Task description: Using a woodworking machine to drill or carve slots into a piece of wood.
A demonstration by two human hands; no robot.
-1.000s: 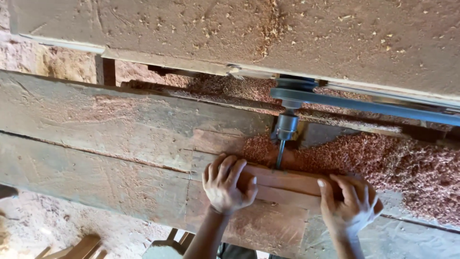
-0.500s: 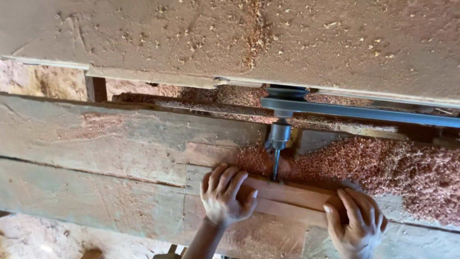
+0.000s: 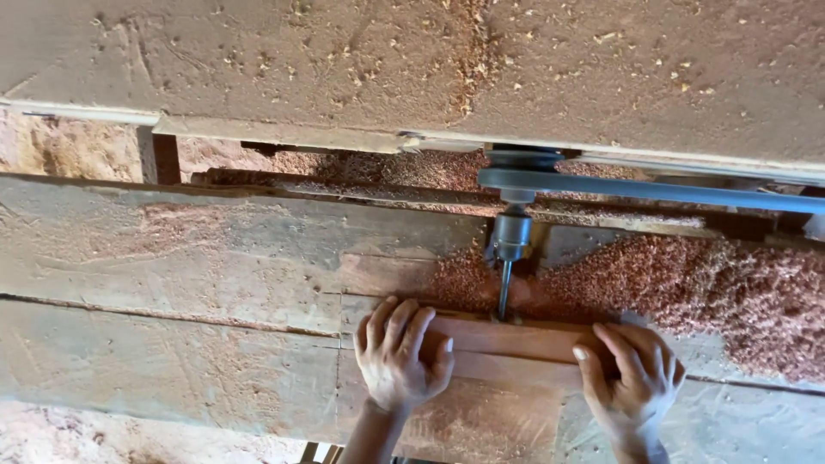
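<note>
You are pressing on a smooth, reddish wooden strip (image 3: 516, 339), matt and freshly planed. It is lying on a rough, dusty plank bench (image 3: 172, 283) of weathered grey-brown wood. Dull grey metal is showing on the drill bit (image 3: 504, 292) and chuck (image 3: 511, 236). Coarse reddish sawdust (image 3: 705, 283) is covering the boards.
</note>
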